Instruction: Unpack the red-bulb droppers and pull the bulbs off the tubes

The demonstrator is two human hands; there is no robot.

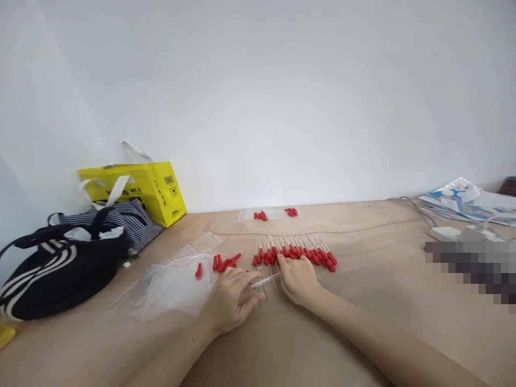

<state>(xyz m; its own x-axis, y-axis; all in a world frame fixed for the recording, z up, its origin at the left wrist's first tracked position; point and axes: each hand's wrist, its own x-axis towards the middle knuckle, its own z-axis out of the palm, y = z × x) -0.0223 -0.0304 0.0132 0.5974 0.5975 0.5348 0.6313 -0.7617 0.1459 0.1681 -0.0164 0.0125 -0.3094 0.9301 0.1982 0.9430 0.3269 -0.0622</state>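
Reaching over the counter (355, 328) in the head view, the left hand (230, 301) has thumb and forefinger spread, one end of a clear tube (266, 280) lying between them. The right hand (299, 278) is curled at the other end; whether it pinches, I cannot tell. Just on its far side lie red-bulbed droppers (318, 257) in a row. Loose red bulbs (199, 270) lie left, by plastic bags (173, 290).

Clear tube (266, 280): thin, straight, slanted, right end farther and in the right hand (298, 279), left end at the left hand (230, 300). Droppers (293, 250): packed row, pale stems pointing far, red bulbs near. Loose tubes (274, 286): clear, just near of row. Loose bulbs (224, 264): red, heaped left, one lying apart farther left.
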